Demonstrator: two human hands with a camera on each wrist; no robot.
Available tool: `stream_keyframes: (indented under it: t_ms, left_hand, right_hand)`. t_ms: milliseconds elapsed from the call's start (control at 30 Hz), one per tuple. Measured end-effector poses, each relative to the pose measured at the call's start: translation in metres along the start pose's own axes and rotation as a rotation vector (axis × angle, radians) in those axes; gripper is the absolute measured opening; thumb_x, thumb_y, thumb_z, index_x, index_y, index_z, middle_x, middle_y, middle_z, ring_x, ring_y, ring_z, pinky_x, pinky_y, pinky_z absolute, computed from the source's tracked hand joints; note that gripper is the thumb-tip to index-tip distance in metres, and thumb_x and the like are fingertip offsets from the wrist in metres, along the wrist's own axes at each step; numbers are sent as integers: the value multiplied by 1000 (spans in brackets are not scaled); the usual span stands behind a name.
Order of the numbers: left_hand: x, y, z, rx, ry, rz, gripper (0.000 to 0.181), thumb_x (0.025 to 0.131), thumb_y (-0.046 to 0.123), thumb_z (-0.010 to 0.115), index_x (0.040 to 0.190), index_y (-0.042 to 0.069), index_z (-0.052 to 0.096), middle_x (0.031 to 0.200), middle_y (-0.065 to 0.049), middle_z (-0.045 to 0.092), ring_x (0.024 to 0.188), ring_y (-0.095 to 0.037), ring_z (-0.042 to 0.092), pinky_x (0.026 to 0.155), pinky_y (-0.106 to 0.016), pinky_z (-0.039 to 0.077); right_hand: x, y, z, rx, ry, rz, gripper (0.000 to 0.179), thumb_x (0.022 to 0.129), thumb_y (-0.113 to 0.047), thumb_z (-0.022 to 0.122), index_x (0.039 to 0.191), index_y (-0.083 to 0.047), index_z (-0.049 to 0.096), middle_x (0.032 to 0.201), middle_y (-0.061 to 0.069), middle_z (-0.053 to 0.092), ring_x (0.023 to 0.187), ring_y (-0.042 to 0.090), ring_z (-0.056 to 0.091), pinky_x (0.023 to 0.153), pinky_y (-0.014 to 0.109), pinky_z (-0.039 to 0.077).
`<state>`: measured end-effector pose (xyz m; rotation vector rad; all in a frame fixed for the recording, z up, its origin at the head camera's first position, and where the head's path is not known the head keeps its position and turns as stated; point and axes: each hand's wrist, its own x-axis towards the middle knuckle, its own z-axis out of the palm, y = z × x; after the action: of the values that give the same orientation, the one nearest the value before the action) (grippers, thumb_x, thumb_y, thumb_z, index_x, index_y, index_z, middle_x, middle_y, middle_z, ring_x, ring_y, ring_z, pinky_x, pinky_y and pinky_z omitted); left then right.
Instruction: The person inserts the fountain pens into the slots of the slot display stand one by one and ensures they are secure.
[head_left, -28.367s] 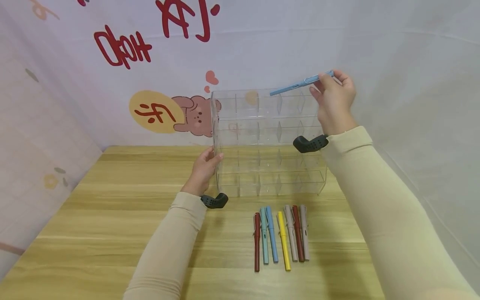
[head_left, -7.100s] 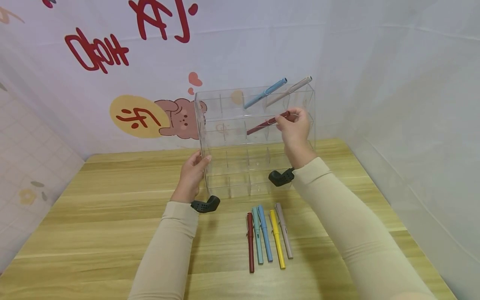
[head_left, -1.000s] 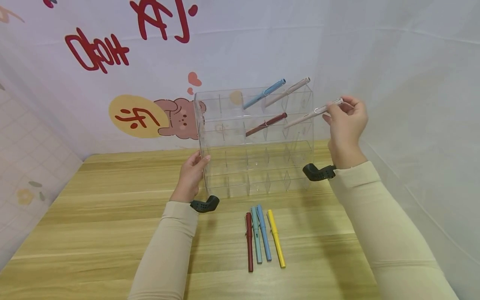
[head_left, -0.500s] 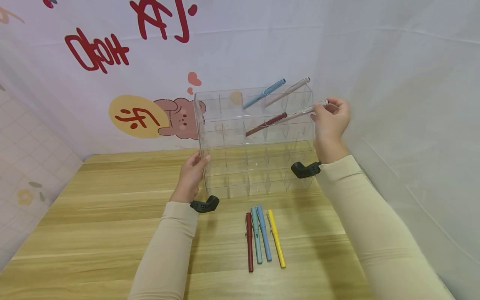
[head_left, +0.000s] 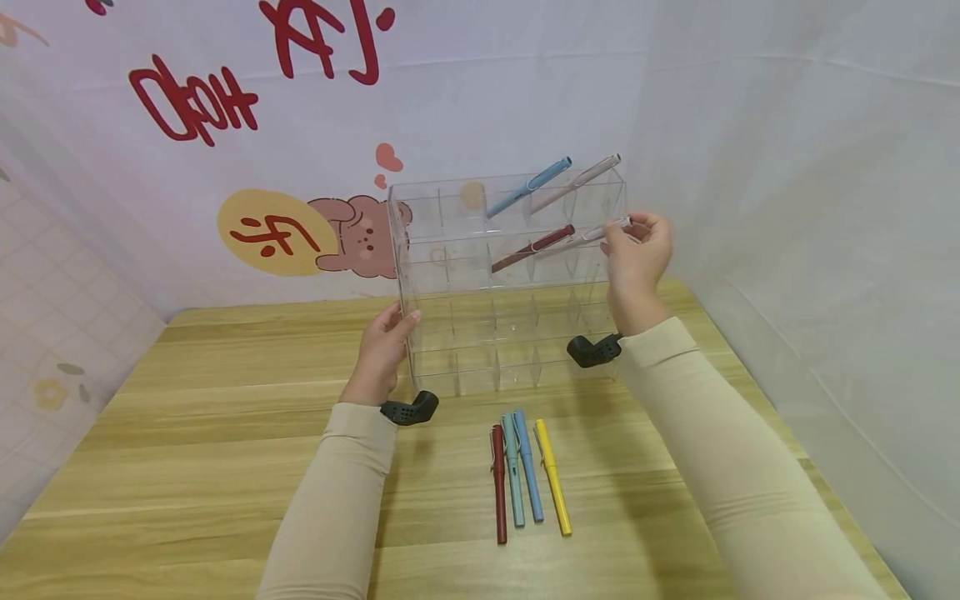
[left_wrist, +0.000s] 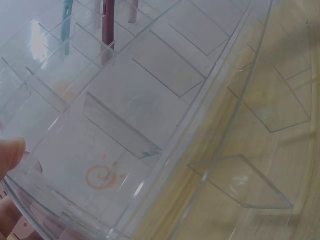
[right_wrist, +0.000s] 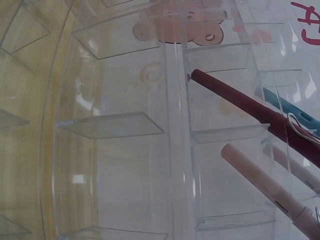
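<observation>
My left hand (head_left: 381,350) grips the left side of a clear acrylic tiered rack (head_left: 400,258); its thumb (left_wrist: 11,152) shows at the edge in the left wrist view. With thumb and fingertips my right hand (head_left: 637,258) pinches the cap end of a pinkish-grey pen (head_left: 592,237). That pen slants down to the left into the second tier, and a divider separates it from a dark red pen (right_wrist: 230,97) in the right wrist view. Leaning in the top tier are a blue pen (head_left: 528,189) and another pinkish-grey pen (head_left: 576,185).
In front of the rack, on the wooden table (head_left: 247,467), lie a dark red pen (head_left: 499,483), a teal pen (head_left: 513,471), a light blue pen (head_left: 528,467) and a yellow pen (head_left: 553,477). A printed white curtain (head_left: 495,92) hangs behind.
Over the last second my right hand brought the pinkish-grey pen left and down into the second tier. Since the oldest frame, several pens have gone from table to rack. The left hand keeps its grip.
</observation>
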<state>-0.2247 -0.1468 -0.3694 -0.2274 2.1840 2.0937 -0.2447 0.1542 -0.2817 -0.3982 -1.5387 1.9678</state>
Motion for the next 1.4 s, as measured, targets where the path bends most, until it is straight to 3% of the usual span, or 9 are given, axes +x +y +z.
stream_keyframes:
  t_ms: [700,1167,1400]
  left_hand:
    - [1,0,0,-7,1,-8,61,97,32,58,151,17,33,154,-9,31,137,-27,34,111,-47,31]
    - [2,-2,-2,-19,-4,-6,63,97,33,58,152,15,31,154,-10,29,138,-28,32,111,-48,30]
    - [2,-1,-1,-11,-2,-4,63,97,33,58,152,16,32,154,-10,29,138,-28,32,111,-48,30]
  right_hand:
    - [0,9,6,-13,-8,-23,24,86,4,63,102,-11,51,97,3,51,82,11,57,79,29,55]
    - [1,11,5,-27,-15,-13,27,87,2,64,109,-5,52,99,3,51,85,12,58,81,30,55]
    - [2,14,3,-56,-40,-28,28,89,-1,65,112,-6,51,102,2,51,87,11,57,77,24,54]
